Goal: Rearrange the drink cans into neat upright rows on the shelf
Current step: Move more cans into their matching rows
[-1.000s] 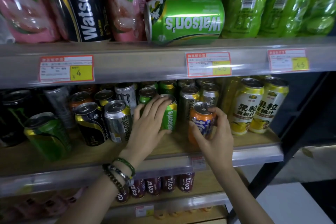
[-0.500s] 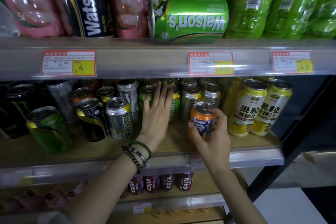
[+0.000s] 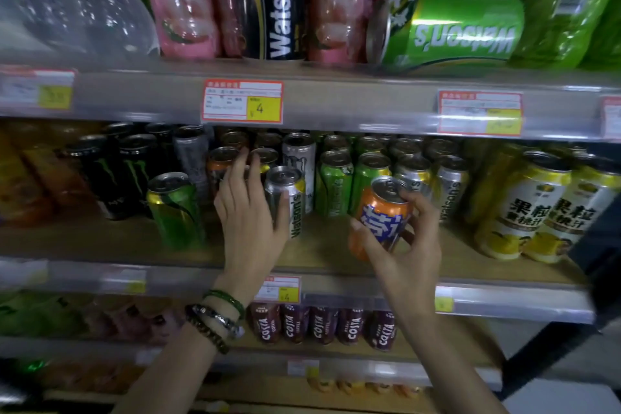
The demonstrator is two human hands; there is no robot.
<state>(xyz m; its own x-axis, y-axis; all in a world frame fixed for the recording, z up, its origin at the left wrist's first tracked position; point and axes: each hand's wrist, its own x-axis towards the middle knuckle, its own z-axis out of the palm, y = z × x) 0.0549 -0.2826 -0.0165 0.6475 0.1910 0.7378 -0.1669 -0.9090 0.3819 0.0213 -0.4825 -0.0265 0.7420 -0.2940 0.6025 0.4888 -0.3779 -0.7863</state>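
Two hands work the wooden middle shelf [image 3: 100,242]: the right hand [image 3: 408,245] curls its fingers round a tilted orange drink can with blue lettering [image 3: 381,215] near the shelf's front edge, while the left hand [image 3: 252,215] is spread and straight-fingered, its thumb against a silver Watson's can [image 3: 284,198]. Held aslant so close to the lip, the orange can could slip off the front, or knock the upright green Watson's cans [image 3: 336,185] just behind it when set down. A sideways sweep by the left hand might topple the leaning green-and-yellow can [image 3: 174,208] beside it.
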